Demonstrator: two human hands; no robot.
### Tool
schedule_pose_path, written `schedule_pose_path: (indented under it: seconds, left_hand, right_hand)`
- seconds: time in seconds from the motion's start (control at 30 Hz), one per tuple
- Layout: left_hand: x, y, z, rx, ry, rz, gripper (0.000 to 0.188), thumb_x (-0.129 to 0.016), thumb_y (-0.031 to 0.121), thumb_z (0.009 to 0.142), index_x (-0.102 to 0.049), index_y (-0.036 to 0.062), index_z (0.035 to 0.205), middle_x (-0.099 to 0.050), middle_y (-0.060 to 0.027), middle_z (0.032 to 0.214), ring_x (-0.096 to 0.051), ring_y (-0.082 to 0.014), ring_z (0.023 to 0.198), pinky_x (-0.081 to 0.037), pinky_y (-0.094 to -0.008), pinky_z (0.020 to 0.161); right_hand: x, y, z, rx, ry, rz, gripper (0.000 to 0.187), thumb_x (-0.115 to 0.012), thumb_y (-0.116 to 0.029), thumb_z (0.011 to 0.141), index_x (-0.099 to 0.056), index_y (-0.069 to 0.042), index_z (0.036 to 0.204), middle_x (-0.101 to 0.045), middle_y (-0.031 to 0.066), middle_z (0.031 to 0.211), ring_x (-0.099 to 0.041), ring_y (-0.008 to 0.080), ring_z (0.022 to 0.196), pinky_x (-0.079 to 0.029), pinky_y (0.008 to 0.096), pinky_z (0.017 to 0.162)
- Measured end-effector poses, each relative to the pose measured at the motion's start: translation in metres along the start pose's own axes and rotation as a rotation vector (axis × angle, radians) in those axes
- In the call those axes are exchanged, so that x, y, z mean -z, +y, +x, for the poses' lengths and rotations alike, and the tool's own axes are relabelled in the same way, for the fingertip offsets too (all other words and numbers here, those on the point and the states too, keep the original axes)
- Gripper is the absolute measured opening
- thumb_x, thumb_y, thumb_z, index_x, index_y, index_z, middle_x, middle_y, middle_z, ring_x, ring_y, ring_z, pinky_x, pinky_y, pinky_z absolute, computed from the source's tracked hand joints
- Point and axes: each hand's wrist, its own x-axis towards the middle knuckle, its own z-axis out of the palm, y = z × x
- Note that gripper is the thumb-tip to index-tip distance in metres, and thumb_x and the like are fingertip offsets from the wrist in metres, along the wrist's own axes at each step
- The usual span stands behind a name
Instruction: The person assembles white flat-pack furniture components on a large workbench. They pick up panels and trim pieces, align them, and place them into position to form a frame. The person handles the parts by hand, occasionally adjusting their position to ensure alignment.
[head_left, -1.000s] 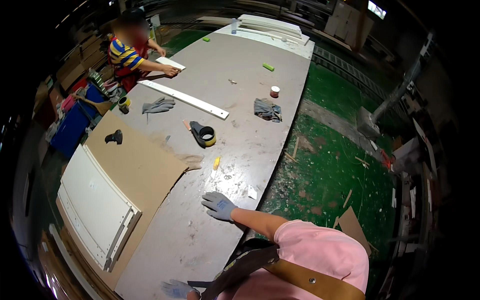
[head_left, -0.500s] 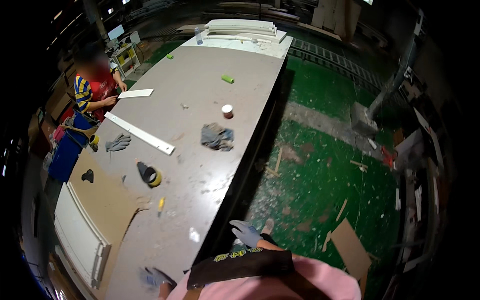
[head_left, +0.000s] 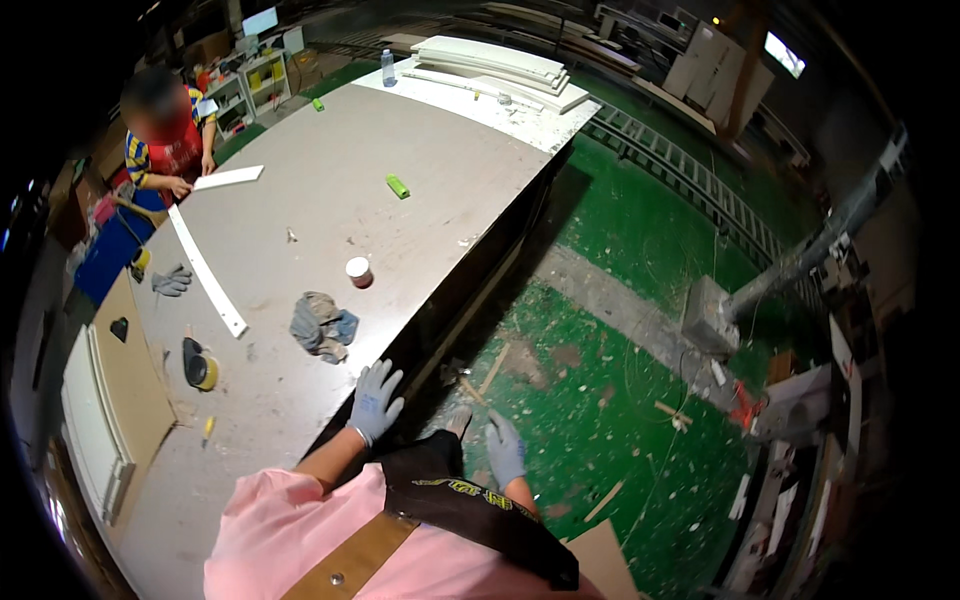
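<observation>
My left hand (head_left: 377, 402), in a grey work glove, is held with its fingers spread at the near edge of the large workbench (head_left: 370, 140). Nothing is in it. A crumpled grey-blue rag (head_left: 322, 326) lies on the top just beyond, with a small white-lidded jar (head_left: 359, 271) past that. My right hand (head_left: 506, 450), gloved too, hangs over the floor to the right of the bench, empty as far as I can see, its fingers pointing away and partly foreshortened.
Across the bench at the far left, a person (head_left: 165, 140) handles a short white strip (head_left: 228, 178). A long white strip (head_left: 207, 270), a tape roll (head_left: 201, 373), a spare glove (head_left: 172, 281) and a green block (head_left: 398, 187) lie on top. Wood scraps (head_left: 494, 367) litter the green floor.
My view and body have turned to the right. My left hand has come forward from the bench's near end to its edge by the rag; my right hand stays over the floor.
</observation>
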Motion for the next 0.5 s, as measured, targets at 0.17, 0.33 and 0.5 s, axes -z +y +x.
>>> schedule_pose_path:
  seconds: [0.17,0.33,0.5]
  left_hand:
    - [-0.066,-0.023,0.141,0.109,0.03,-0.013,0.061,-0.062,0.027,0.087,-0.044,0.0081,0.143,-0.037,-0.0234,0.149,-0.031,-0.0438,0.139,-0.019,-0.0571,0.117]
    - [-0.132,-0.04,0.295,0.128,0.038,-0.031,0.061,-0.062,0.026,0.086,-0.045,0.0073,0.141,-0.039,-0.0227,0.148,-0.032,-0.0424,0.139,-0.018,-0.0547,0.118]
    - [-0.177,-0.038,0.428,0.095,0.005,-0.052,0.061,-0.061,0.03,0.086,-0.046,0.008,0.14,-0.041,-0.0219,0.145,-0.034,-0.0421,0.137,-0.02,-0.0549,0.117]
  right_hand:
    - [0.044,0.071,0.084,-0.057,-0.064,-0.126,0.034,-0.052,-0.017,0.096,-0.06,-0.001,0.125,-0.062,0.0214,0.124,-0.06,0.0357,0.113,-0.046,0.04,0.099]
    - [0.111,0.173,0.178,0.514,-0.048,-0.676,0.021,-0.053,-0.009,0.09,-0.057,-0.002,0.109,-0.06,0.0232,0.122,-0.059,0.0387,0.107,-0.05,0.0455,0.089]
    - [0.159,0.153,0.289,0.571,0.157,-0.579,0.025,-0.055,-0.008,0.091,-0.053,-0.003,0.115,-0.059,0.02,0.122,-0.06,0.0378,0.106,-0.051,0.0425,0.089]
